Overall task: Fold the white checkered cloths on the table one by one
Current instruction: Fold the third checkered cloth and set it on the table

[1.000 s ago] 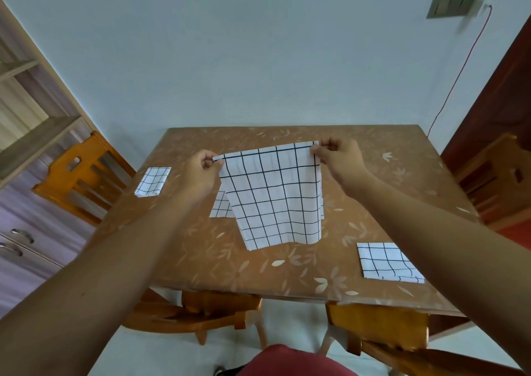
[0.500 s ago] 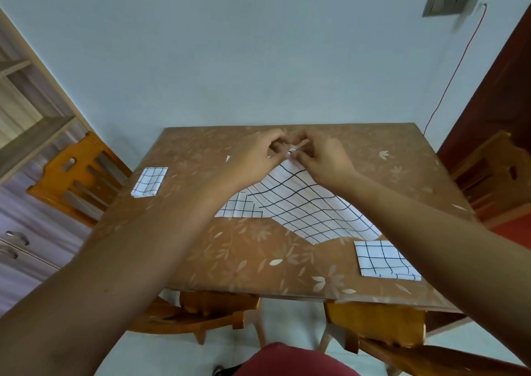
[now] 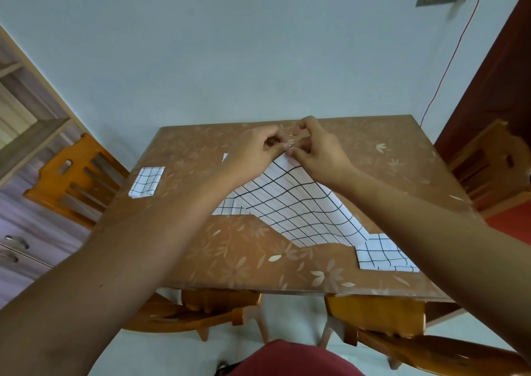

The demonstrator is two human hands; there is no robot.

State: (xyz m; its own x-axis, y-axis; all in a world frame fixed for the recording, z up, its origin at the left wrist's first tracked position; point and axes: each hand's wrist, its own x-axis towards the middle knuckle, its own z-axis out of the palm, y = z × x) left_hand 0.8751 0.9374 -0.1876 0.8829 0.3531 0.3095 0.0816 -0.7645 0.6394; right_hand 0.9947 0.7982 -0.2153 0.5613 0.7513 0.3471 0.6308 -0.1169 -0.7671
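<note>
In the head view the corners have come together. A second ago the person held the checkered cloth (image 3: 293, 203) stretched wide by its two top corners, hands well apart. Now the left hand (image 3: 253, 151) and the right hand (image 3: 319, 148) meet over the far middle of the table (image 3: 230, 249), fingertips touching. Both hands pinch the cloth's top edge, thumb and forefinger closed narrow on the fabric. They have hardly shifted in the last half second, so this looks like the moment of matching corner to corner. The cloth hangs from that pinch and fans out toward the person, its lower edge resting on the tabletop, and along its right side it seems to lie double. The first fold is therefore made in the air. The likely next step is for one hand to take both corners while the other catches the fold line. A folded square (image 3: 146, 181) lies near the table's left edge. A second folded piece (image 3: 383, 253) sits at the front right, just beside the draped edge, and another checkered piece (image 3: 228, 207) peeks out from under the cloth on the left.
</note>
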